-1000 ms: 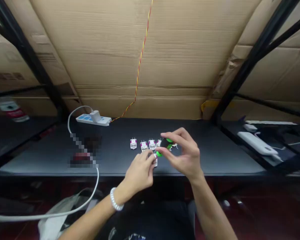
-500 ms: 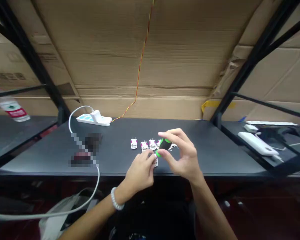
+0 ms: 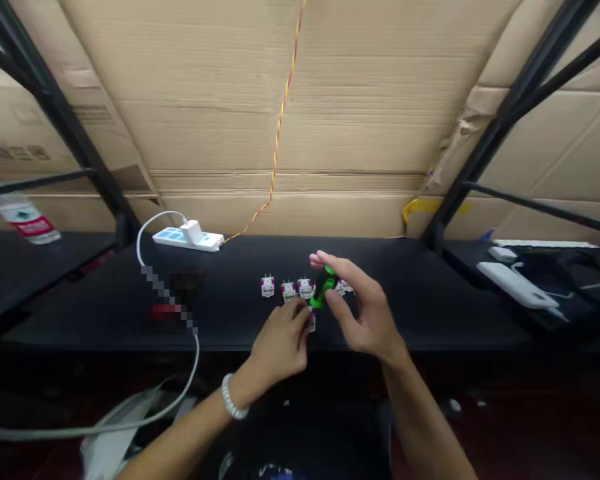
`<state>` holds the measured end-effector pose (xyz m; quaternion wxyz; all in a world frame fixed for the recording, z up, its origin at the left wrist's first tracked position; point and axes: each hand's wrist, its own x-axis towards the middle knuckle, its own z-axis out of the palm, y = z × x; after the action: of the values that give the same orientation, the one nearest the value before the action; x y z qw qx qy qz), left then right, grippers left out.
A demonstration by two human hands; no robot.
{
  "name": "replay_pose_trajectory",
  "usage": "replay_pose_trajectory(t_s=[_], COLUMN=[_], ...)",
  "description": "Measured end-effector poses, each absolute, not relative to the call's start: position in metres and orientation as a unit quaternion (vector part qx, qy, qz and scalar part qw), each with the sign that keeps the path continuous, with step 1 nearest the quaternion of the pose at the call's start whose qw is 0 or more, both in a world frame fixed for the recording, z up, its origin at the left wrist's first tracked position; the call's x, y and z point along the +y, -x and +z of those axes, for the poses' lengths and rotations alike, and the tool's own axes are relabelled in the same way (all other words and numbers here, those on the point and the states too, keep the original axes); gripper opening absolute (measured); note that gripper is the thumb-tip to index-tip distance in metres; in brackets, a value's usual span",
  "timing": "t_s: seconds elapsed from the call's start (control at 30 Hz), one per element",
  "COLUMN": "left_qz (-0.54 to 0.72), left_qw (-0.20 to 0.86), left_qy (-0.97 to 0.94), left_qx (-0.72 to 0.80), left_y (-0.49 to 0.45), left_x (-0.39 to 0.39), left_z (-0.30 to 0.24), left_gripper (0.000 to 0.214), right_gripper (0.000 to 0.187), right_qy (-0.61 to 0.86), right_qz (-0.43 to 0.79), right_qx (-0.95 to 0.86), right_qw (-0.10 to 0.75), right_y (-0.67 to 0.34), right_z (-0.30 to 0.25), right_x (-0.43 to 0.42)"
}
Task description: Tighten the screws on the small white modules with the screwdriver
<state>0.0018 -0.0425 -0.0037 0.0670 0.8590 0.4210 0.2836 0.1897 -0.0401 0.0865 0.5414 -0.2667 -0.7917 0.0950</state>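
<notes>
Between the thumb and fingers of my right hand [image 3: 363, 307] is a green and black screwdriver [image 3: 325, 287], its handle tilted and its tip pointing down toward my left hand. My left hand [image 3: 283, 340] is closed around a small white part [image 3: 313, 320], which mostly hides behind the fingers. Just beyond the hands, several small white and magenta plug parts [image 3: 305, 288] with metal prongs lie in a row on the black tabletop [image 3: 230, 307]. One plug part [image 3: 267, 286] sits apart at the left end of that row. My right hand partly covers the others.
A white power strip [image 3: 189, 239] with a plugged-in charger and white cable [image 3: 197, 353] lies to the left. Black metal posts [image 3: 95, 153] flank the work spot. A bottle [image 3: 23, 210] is far left; a white device [image 3: 517, 285] lies far right. Cardboard [image 3: 350, 133] stands behind.
The screwdriver handle has turned and stands more upright. My right fingers have shifted on it, with the thumb higher. My left hand stays in place.
</notes>
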Motion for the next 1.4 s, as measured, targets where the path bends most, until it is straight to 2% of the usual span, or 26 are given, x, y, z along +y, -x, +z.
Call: replay_pose_trajectory(t_s=[0.1, 0.27, 0.37, 0.47, 0.63, 0.93, 1.1, 1.23, 1.4], left_qz=[0.281, 0.273, 0.27, 0.273, 0.28, 0.272, 0.277, 0.282, 0.282], left_qw=[0.057, 0.048, 0.05, 0.06, 0.068, 0.032, 0.035, 0.039, 0.042], left_qy=[-0.861, -0.86, -0.863, -0.864, -0.859, -0.862, -0.861, -0.858, -0.864], left_qx=[0.42, 0.428, 0.424, 0.42, 0.422, 0.426, 0.426, 0.428, 0.415], left_y=[-0.002, -0.001, -0.001, -0.002, -0.002, -0.001, -0.001, -0.001, -0.001], left_x=[-0.042, -0.042, -0.042, -0.042, -0.042, -0.042, -0.041, -0.041, -0.041], left_z=[-0.004, -0.006, -0.006, -0.005, -0.004, -0.007, -0.01, -0.011, -0.009], left_gripper=[0.023, 0.023, 0.026, 0.026, 0.024, 0.02, 0.022, 0.02, 0.025], right_gripper=[0.05, 0.028, 0.023, 0.03, 0.054, 0.034, 0.035, 0.042, 0.05], right_qy=[0.267, 0.305, 0.315, 0.315, 0.235, 0.252, 0.263, 0.274, 0.227], right_qz=[0.094, -0.014, -0.064, -0.049, 0.128, 0.046, 0.011, -0.028, 0.122], right_qx=[-0.793, -0.76, -0.745, -0.75, -0.792, -0.767, -0.754, -0.741, -0.776], right_qw=[0.54, 0.574, 0.585, 0.58, 0.548, 0.588, 0.603, 0.612, 0.576], right_y=[-0.189, -0.183, -0.184, -0.189, -0.196, -0.185, -0.176, -0.172, -0.176], right_z=[0.086, 0.087, 0.085, 0.083, 0.082, 0.087, 0.084, 0.079, 0.079], right_x=[-0.042, -0.042, -0.039, -0.036, -0.035, -0.04, -0.04, -0.036, -0.035])
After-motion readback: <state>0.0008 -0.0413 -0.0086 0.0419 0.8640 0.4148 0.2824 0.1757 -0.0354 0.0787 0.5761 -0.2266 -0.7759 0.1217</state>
